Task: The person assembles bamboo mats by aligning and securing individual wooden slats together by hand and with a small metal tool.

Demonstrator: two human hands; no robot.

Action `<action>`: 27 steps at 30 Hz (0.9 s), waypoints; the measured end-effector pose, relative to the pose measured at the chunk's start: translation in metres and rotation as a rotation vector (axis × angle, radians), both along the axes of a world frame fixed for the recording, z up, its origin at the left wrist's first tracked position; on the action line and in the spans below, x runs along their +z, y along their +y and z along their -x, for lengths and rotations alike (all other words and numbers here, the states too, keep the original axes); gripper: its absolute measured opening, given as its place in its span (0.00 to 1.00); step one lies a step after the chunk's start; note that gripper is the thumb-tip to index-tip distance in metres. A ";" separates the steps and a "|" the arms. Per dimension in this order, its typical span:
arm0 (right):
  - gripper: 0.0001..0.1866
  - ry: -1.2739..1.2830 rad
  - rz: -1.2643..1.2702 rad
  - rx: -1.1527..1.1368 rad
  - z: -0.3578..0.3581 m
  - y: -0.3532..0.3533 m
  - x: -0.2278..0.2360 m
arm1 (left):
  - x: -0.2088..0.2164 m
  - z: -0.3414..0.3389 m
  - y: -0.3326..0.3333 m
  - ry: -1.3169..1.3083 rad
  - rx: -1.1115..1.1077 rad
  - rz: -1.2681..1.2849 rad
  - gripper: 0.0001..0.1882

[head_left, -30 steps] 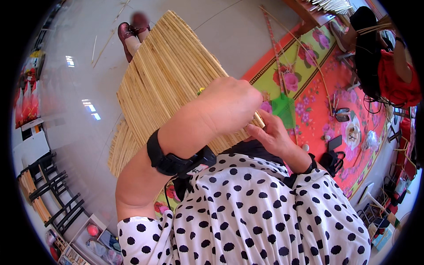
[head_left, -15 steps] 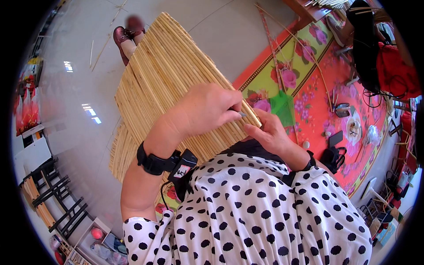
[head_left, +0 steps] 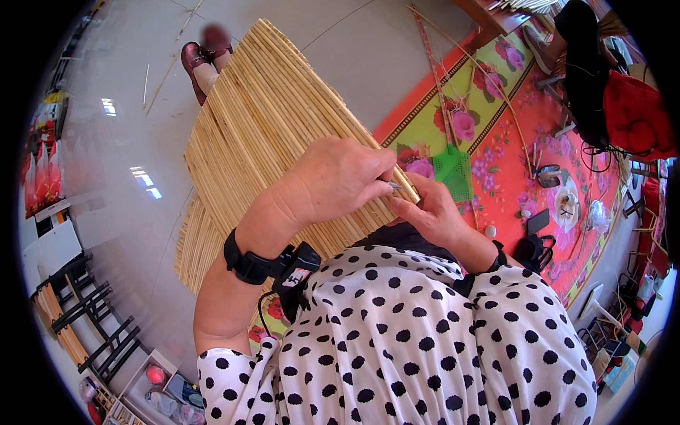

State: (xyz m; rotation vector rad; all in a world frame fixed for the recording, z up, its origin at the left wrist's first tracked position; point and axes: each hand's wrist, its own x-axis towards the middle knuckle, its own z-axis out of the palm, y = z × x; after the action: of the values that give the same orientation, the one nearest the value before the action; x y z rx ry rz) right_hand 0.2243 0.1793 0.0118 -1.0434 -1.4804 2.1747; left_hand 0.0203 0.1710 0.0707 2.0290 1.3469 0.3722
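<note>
Two hands at work over a dotted garment [head_left: 397,333]. The left hand [head_left: 333,173] pinches one metal-tipped tool [head_left: 394,185] between thumb and fingers; the right hand [head_left: 439,212] clasps the near right edge of one stalk panel [head_left: 269,127], thumb uppermost. The panel slants above the lap. Beyond, at right, one green mesh paddle [head_left: 453,173] and one black rectangle [head_left: 538,222] lie on one flowered mat [head_left: 506,205].

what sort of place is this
Probably a home or small workshop used for handicraft: a panel of stalks, a flowered mat on tiled floor, and a green fly swatter.
</note>
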 end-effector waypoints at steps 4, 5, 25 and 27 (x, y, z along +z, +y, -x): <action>0.16 0.012 -0.001 -0.016 0.002 -0.001 0.001 | 0.000 -0.001 -0.001 0.006 0.008 0.013 0.10; 0.16 0.011 -0.001 -0.014 0.002 -0.001 0.001 | 0.000 -0.002 -0.001 0.008 0.009 0.012 0.10; 0.14 -0.062 -0.146 0.042 -0.002 -0.003 -0.007 | 0.011 -0.013 0.006 0.194 -0.024 -0.020 0.08; 0.14 -0.056 -0.158 0.030 0.000 -0.004 -0.005 | 0.016 -0.016 0.012 0.264 -0.063 -0.005 0.07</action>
State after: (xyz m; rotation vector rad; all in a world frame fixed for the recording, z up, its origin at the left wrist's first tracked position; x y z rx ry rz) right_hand 0.2243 0.1756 0.0072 -1.0419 -1.6723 2.0246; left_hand 0.0365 0.1831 0.0865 2.1770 1.4318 0.0797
